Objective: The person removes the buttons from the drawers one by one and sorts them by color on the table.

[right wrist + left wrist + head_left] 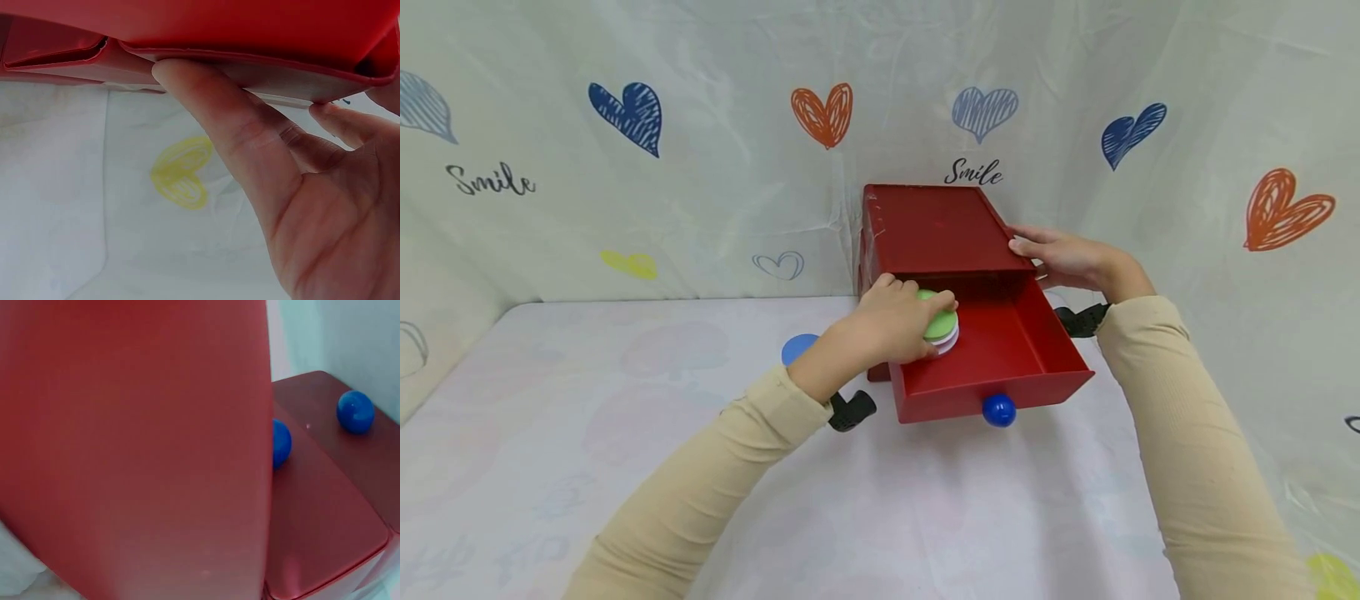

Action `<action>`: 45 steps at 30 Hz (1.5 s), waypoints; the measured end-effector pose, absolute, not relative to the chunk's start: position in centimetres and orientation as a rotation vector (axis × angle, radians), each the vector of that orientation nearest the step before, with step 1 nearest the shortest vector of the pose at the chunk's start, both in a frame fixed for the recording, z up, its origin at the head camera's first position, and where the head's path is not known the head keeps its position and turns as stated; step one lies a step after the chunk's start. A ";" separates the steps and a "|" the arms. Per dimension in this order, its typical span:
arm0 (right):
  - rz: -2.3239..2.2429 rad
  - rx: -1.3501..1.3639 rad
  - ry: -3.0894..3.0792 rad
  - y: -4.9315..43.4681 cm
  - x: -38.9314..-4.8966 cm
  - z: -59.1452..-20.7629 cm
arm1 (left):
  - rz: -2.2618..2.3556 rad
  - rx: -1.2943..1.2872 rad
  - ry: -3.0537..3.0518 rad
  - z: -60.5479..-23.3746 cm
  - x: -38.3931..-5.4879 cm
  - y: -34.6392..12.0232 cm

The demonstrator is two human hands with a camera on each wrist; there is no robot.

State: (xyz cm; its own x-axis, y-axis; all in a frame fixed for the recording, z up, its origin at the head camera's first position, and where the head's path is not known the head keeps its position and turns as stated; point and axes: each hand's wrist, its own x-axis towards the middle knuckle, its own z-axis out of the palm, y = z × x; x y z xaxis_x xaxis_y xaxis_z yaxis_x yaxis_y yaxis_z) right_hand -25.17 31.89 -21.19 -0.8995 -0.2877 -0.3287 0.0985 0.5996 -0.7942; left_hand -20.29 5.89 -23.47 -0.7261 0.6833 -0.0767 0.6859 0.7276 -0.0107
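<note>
My left hand point(895, 321) grips a small stack of round discs, green on top point(938, 323) and white beneath, over the left side of the pulled-out red drawer point(992, 342). Its fingers hide part of the stack. A blue knob point(999, 410) sits on the drawer's front. In the right wrist view, my right hand point(287, 169) holds an edge of the red cabinet between thumb and fingers. The head view puts that grip at the right side of the cabinet point(936, 229). Red panels and blue knobs point(355, 412) fill much of the left wrist view, with the left hand out of sight there.
A flat blue disc point(799, 346) lies on the white table point(587, 417), partly covered by my left forearm. Black wrist cameras point(852, 411) are strapped at both wrists. Behind the cabinet hangs a pale sheet point(722, 192) printed with hearts.
</note>
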 end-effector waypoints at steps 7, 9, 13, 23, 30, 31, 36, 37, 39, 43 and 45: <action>-1.231 -0.162 2.398 32.0 -25.1 -21.2 | -0.018 1.176 2.890 -24.1 -20.3 5.8; -1.229 -0.163 2.399 32.0 -25.1 -21.2 | 0.016 1.190 2.890 -24.2 -20.2 5.8; -1.224 -0.154 2.406 32.1 -25.1 -21.3 | 0.095 1.208 2.884 -24.4 -20.3 5.7; -1.213 -0.160 2.415 31.9 -25.1 -21.3 | 0.228 1.236 2.869 -24.6 -20.4 5.2; -1.211 -0.157 2.419 31.8 -25.1 -21.3 | 0.275 1.276 2.878 -24.5 -20.4 4.9; -1.210 -0.155 2.419 31.8 -25.1 -21.3 | 0.281 1.280 2.877 -24.4 -20.4 4.9; -1.202 -0.148 2.421 31.9 -25.1 -21.3 | 0.302 1.292 2.874 -24.3 -20.3 4.8; -1.202 -0.149 2.420 31.9 -25.1 -21.3 | 0.310 1.296 2.873 -24.3 -20.3 4.8; -1.203 -0.150 2.421 31.9 -25.1 -21.3 | 0.321 1.305 2.873 -24.3 -20.3 4.7; -1.215 -0.149 2.414 31.8 -25.1 -21.2 | 0.337 1.326 2.867 -24.2 -20.3 4.6; -1.222 -0.146 2.409 31.8 -25.1 -21.2 | 0.345 1.330 2.864 -24.1 -20.3 4.5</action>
State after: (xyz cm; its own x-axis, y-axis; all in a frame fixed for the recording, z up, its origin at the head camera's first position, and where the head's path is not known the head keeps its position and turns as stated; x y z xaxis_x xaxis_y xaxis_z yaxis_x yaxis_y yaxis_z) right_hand -25.12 31.80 -21.23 -0.9005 -0.2826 -0.3304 0.0997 0.6056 -0.7895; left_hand -20.29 4.55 -24.07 -0.6490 0.7510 0.1219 0.7584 0.6260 0.1812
